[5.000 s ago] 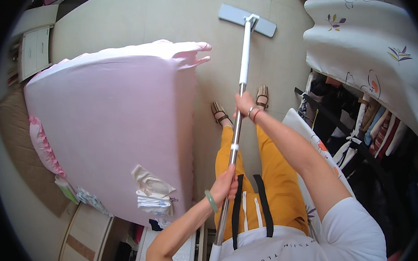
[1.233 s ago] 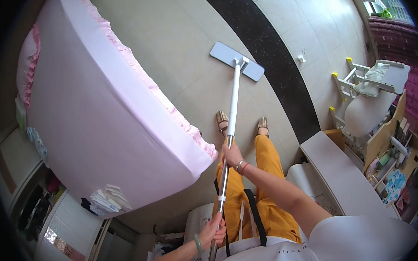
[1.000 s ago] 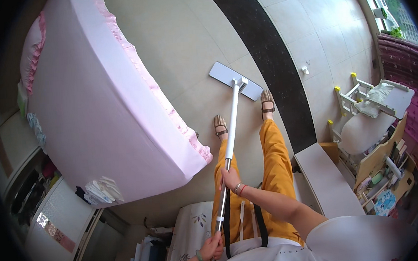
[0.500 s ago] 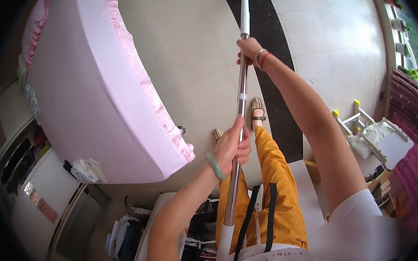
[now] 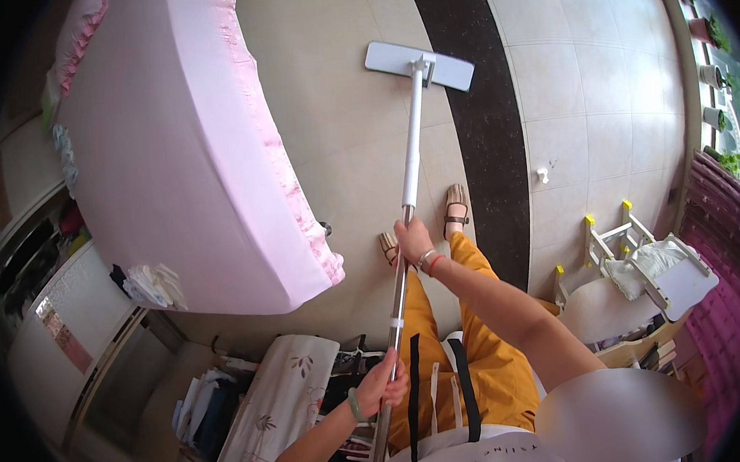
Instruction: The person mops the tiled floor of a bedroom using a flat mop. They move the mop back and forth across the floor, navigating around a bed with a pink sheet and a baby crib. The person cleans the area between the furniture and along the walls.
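Mop: laid out ahead of the feet, pole (image 5: 400,293) slanting up from the body; mop head (image 5: 398,59) looks flat on floor, left part on pale tile (image 5: 354,105), right end over the dark strip (image 5: 487,139).
Right hand (image 5: 415,239): fingers curled round the metal pole, just below the white tube (image 5: 412,148).
Left hand (image 5: 381,386): closed round the pole lower down, nearer the body; fingers pressed together.
Grip advice: two hands spaced apart looks right; right hand best for steering, left for push and pull.
Head advice: whole pad level, light even pressure; pole too steep could tip it. Slow turns at the joint, probably.
Strip edge: worth crossing smoothly; can't tell if it sits level with the tile.
Feet: both shoes (image 5: 457,209) near the pole, one partly behind the right hand; short pulls are safer.
Bed (image 5: 163,176): pink, fills the left; its frill (image 5: 287,185) could snag a wide swing.
Bed corner: small dark fitting (image 5: 327,228) beside the frill, worth steering round.
Chair (image 5: 614,240): white frame, yellow feet, lower right; blocks that side.
White scrap (image 5: 543,175): on tile right of the strip, kind unclear; may get dragged.
Behind: patterned cover (image 5: 282,380) and folded stuff (image 5: 201,411), little room for the pole's rear end.
Far right: potted plants (image 5: 712,74), purple curtain (image 5: 726,235); well apart from the mop.
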Demonstrator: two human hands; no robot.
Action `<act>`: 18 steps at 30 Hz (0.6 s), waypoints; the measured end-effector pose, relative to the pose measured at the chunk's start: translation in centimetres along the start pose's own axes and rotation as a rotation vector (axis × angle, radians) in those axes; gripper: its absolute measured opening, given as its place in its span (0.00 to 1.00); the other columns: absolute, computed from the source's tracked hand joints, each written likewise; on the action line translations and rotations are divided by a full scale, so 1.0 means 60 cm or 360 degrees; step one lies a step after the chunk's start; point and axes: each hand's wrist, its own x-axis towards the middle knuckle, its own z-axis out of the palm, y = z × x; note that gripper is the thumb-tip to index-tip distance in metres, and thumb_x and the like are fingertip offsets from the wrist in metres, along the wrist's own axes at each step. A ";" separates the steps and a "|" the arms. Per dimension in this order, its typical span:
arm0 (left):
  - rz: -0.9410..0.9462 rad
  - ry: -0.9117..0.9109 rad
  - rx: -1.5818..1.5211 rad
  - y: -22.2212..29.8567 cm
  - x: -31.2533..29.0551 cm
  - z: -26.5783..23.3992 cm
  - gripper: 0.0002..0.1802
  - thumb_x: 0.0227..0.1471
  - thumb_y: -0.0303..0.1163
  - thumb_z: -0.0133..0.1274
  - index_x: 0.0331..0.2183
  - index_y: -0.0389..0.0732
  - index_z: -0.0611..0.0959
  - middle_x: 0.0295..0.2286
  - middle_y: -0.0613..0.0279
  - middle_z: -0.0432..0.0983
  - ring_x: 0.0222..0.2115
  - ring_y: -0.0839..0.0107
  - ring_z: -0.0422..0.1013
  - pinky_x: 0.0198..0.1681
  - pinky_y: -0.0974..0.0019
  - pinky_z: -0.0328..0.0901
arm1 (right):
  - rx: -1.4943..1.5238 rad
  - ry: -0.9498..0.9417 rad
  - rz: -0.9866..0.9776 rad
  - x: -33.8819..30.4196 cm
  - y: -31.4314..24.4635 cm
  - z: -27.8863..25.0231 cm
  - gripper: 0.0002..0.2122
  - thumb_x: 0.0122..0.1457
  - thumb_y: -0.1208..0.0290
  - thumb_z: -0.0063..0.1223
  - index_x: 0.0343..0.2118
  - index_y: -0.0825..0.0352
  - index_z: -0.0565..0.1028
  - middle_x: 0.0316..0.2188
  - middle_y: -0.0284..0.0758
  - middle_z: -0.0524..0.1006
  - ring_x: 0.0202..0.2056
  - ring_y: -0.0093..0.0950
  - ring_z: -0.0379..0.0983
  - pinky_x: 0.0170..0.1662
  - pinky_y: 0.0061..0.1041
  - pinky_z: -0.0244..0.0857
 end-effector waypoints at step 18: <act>0.0133 0.0405 0.0482 0.093 -0.037 0.052 0.24 0.54 0.55 0.38 0.22 0.45 0.63 0.10 0.73 0.50 0.07 0.82 0.48 0.09 0.75 0.47 | 0.0376 -0.0033 0.0003 0.001 -0.083 -0.022 0.12 0.55 0.66 0.38 0.29 0.73 0.62 0.11 0.38 0.67 0.09 0.33 0.67 0.11 0.31 0.62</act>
